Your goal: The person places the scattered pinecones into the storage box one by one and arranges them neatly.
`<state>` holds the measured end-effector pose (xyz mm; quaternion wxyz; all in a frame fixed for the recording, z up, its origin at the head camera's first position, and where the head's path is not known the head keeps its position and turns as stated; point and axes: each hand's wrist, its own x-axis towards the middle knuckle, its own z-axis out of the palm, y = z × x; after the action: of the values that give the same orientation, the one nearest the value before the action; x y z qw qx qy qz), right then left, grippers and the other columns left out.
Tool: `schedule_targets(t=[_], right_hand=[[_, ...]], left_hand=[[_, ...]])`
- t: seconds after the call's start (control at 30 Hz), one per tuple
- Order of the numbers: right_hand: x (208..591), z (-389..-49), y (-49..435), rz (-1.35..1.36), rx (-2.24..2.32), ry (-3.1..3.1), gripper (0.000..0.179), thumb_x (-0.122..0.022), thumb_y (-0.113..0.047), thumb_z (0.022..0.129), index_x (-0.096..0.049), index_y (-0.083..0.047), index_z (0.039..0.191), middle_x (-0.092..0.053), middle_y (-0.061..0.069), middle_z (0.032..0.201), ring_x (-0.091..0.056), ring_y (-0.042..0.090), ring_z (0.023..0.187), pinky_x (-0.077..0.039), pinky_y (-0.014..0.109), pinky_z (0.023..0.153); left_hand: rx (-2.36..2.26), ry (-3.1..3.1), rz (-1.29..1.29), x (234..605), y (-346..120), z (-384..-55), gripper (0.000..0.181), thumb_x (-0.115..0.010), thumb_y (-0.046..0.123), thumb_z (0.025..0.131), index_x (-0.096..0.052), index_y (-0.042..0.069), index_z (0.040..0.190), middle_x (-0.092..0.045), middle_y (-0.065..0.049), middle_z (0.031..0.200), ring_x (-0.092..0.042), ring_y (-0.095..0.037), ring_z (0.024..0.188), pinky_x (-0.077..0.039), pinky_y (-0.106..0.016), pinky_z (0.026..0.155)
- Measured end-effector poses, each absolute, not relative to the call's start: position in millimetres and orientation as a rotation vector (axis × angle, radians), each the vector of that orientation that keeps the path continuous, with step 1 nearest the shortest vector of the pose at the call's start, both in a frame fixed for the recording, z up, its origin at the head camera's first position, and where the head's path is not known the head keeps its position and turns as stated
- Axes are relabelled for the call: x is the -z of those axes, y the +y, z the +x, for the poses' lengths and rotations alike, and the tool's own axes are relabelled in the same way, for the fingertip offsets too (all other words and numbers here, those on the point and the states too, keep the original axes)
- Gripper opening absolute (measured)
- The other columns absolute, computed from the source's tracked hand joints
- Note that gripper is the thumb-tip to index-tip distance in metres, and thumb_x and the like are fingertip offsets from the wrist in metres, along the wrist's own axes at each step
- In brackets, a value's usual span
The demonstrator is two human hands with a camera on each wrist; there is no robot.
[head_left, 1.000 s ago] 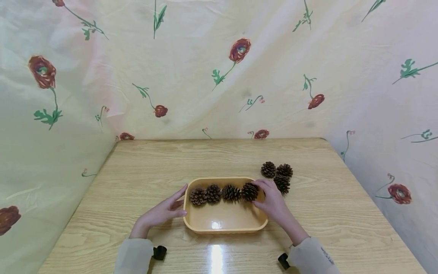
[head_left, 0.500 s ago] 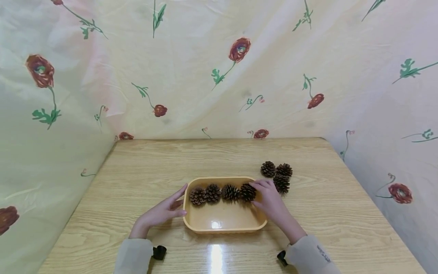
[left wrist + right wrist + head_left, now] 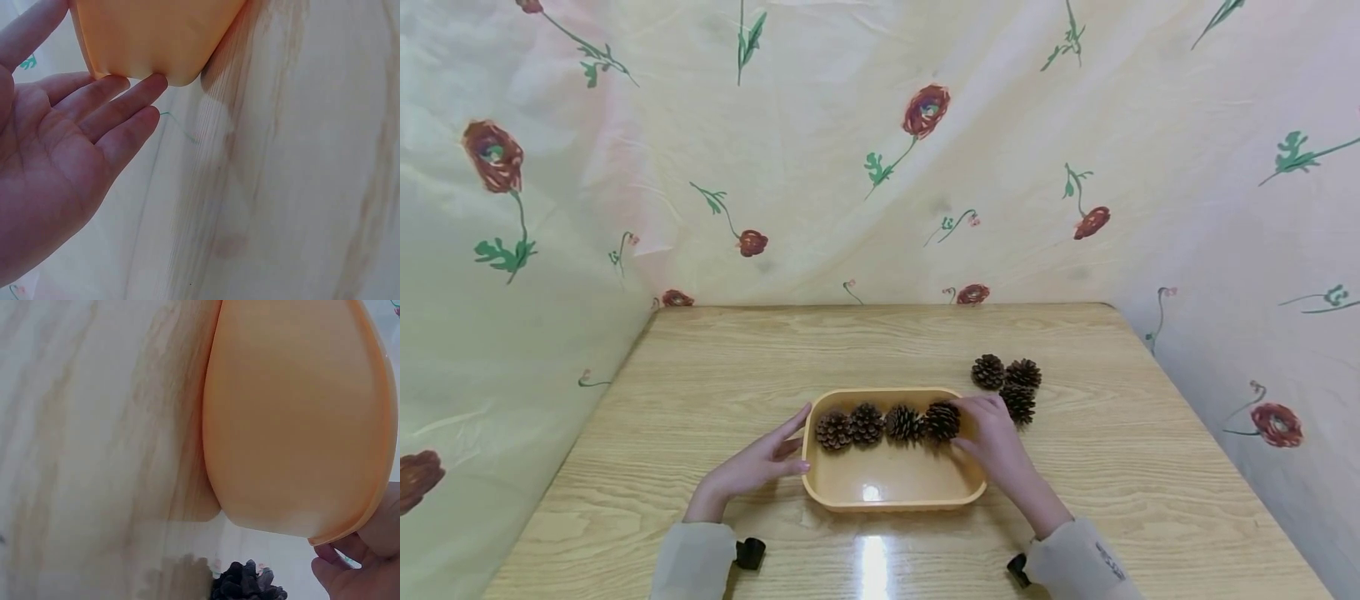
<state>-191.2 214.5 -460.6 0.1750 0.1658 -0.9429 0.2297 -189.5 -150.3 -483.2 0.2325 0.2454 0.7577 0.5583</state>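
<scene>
A shallow orange-yellow plastic tray (image 3: 887,505) stands on the table. Inside, along its far side, several brown pine cones lie in a row. My left hand (image 3: 760,462) rests on the tray's left end, its fingers fairly straight against the outer wall; the left wrist view shows the fingers (image 3: 125,112) touching the tray wall (image 3: 156,37). Over the right end reaches my right hand (image 3: 996,437), its fingertips and thumb spread beside the rightmost pine cone (image 3: 942,422). In the right wrist view that row is hidden behind the tray wall (image 3: 294,412).
Three more pine cones (image 3: 1018,403) lie close together on the wooden table (image 3: 737,350), beyond the tray's right end. One pine cone (image 3: 247,582) shows at the bottom of the right wrist view. A flowered cloth (image 3: 820,167) hangs behind and at both sides.
The rightmost pine cone in the tray has moved slightly left, against its neighbour. My right fingers have since drawn back a little from it. The left hand has stayed still.
</scene>
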Motion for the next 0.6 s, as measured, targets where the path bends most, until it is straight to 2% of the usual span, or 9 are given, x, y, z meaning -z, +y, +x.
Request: schedule_targets(t=[0.27,0.6], right_hand=[[462.6,-191.1,216.0,0.445,-0.698,-2.632,0.063,-0.087,0.001,0.059,-0.064,0.005,0.117,-0.069,0.021,0.112,-0.057,0.036,0.103,-0.052,0.05,0.09],[465.2,-190.0,216.8,0.389,-0.709,-2.616,0.07,-0.089,-0.001,0.057,-0.06,0.009,0.12,-0.066,0.023,0.116,-0.055,0.04,0.109,-0.05,0.053,0.097]], left_hand=[[-1.527,2.086,0.676,482.5,-150.4,-189.8,0.087,-0.06,0.013,0.095,0.0,0.016,0.157,0.006,-0.016,0.163,-0.022,-0.049,0.143,-0.027,-0.058,0.116],[-1.522,2.086,0.651,482.6,-150.2,-189.9,0.087,-0.061,0.014,0.095,0.0,0.019,0.157,0.006,-0.015,0.163,-0.022,-0.048,0.144,-0.026,-0.058,0.117]])
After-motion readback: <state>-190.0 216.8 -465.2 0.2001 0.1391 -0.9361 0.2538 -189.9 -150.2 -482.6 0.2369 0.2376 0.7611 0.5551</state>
